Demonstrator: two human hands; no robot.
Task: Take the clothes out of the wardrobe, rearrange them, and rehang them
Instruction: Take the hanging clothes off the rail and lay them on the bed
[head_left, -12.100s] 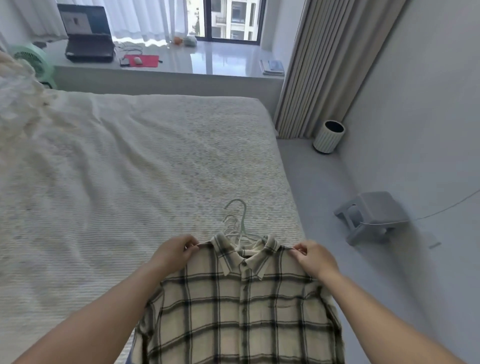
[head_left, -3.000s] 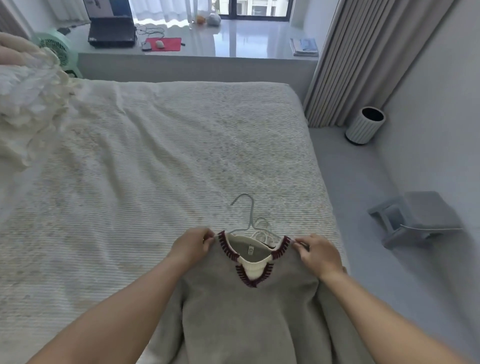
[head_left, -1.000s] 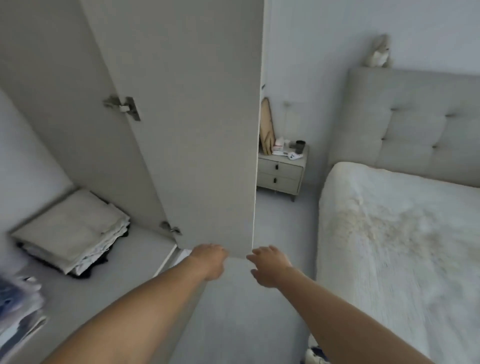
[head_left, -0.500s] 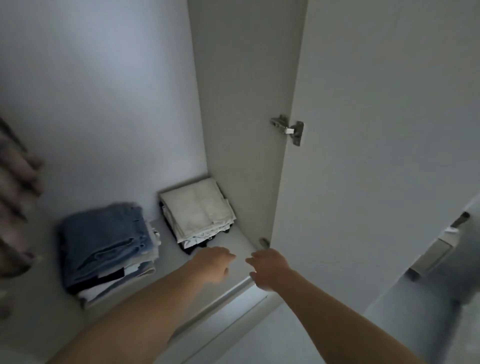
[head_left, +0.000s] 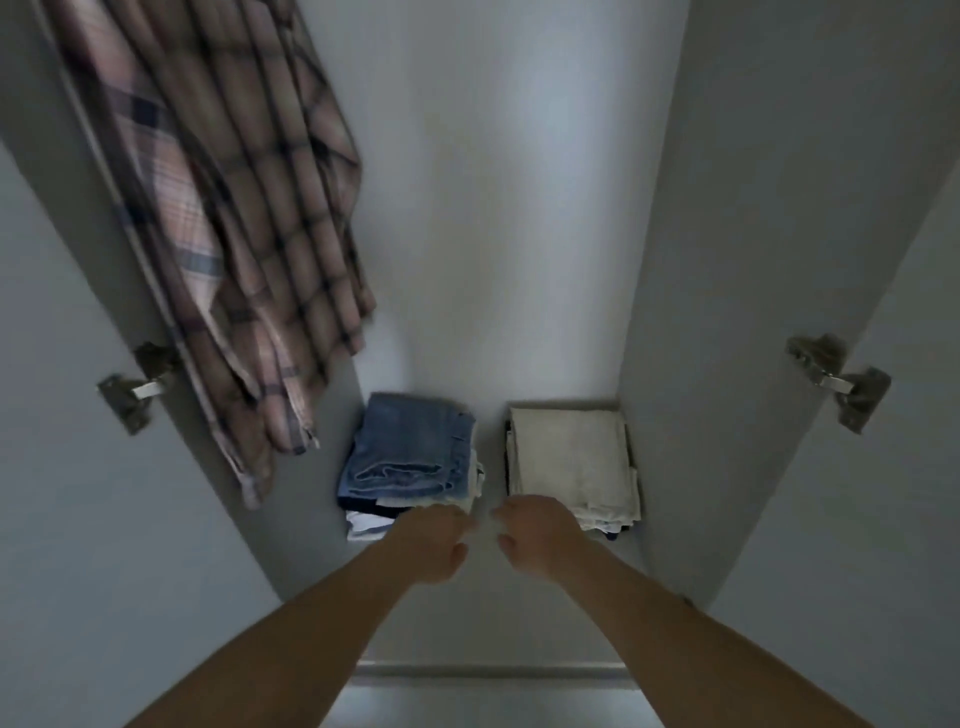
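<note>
- Wardrobe (head_left: 498, 208): a pale grey cabinet seen from above, both doors swung open, with a metal hinge on the left door (head_left: 132, 384) and another on the right door (head_left: 836, 379).
- Pink-and-navy plaid shirt (head_left: 228, 218): hangs at the upper left inside the wardrobe; its hem ends above the floor of the compartment.
- Folded blue denim stack (head_left: 410, 452): lies on the wardrobe floor at the left, with dark and white folded pieces under it.
- Folded cream cloth stack (head_left: 571, 462): lies on the same floor at the right, apart from the denim stack.
- Left hand (head_left: 428, 545): reaches in just in front of the denim stack; fingers loosely curled, seemingly holding nothing, though blur limits certainty.
- Right hand (head_left: 537, 540): beside the left hand, near the cream stack; fingers likewise loosely curled and holding nothing.
</note>
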